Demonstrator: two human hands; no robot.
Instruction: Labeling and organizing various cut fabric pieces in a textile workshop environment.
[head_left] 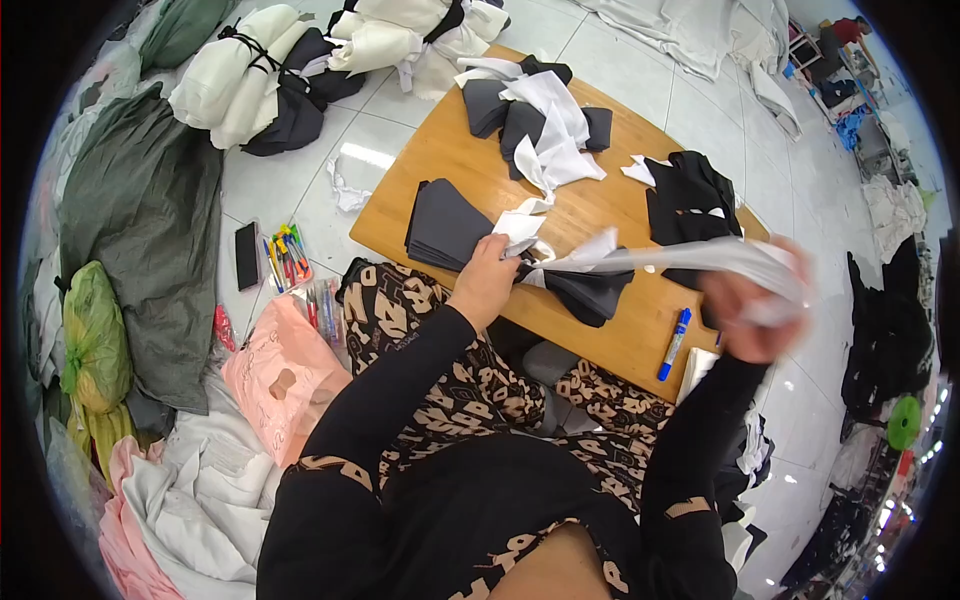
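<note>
A stack of dark grey fabric pieces (440,222) lies near the table's left edge, and more dark grey fabric (590,292) fans out to its right. Between them, my left hand (484,280) is closed on the narrow middle, where white cloth wraps round the pieces. From there a white fabric strip (680,258) stretches to the right, drawn out long. Its far end is in my right hand (755,310), which is smeared by motion but closed round the strip. The cloth under my left fingers is partly hidden.
On the wooden table (400,150) lie grey bundles with white cloth (545,125), black fabric pieces (690,200) and a blue marker (675,343). To the left are a phone (246,256), several pens (287,255) and a pink bag (285,375). White rolls (240,75) lie beyond.
</note>
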